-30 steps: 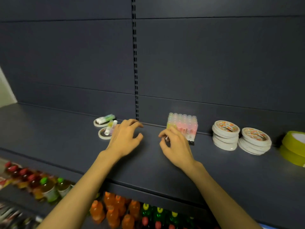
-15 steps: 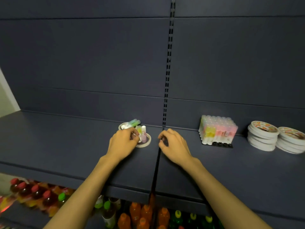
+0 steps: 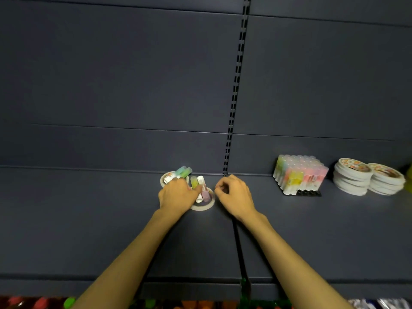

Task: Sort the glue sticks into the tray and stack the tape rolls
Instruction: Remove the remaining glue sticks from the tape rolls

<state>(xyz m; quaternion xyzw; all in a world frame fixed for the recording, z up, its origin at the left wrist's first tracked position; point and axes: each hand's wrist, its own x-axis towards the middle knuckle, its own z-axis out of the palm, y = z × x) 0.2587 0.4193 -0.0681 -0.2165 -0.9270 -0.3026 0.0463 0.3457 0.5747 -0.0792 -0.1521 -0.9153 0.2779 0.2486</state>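
Two white tape rolls lie on the dark shelf, one further back and one nearer. A teal and a green glue stick rest across the back roll. A yellow glue stick and a pink-white glue stick lie over the near roll. My left hand covers the gap between the rolls, its thumb and fingers curled onto the pink-white stick. My right hand sits just right of it, fingers curled with nothing visible in them. A black tray packed with upright glue sticks stands to the right.
Two stacks of white tape rolls stand right of the tray, with a yellow roll at the frame edge. A slotted upright splits the back wall. Drink bottles fill the shelf below.
My right hand has left the tray and moved left beside the left hand. My left hand has closed onto the glue sticks on the near roll. The view has shifted left.
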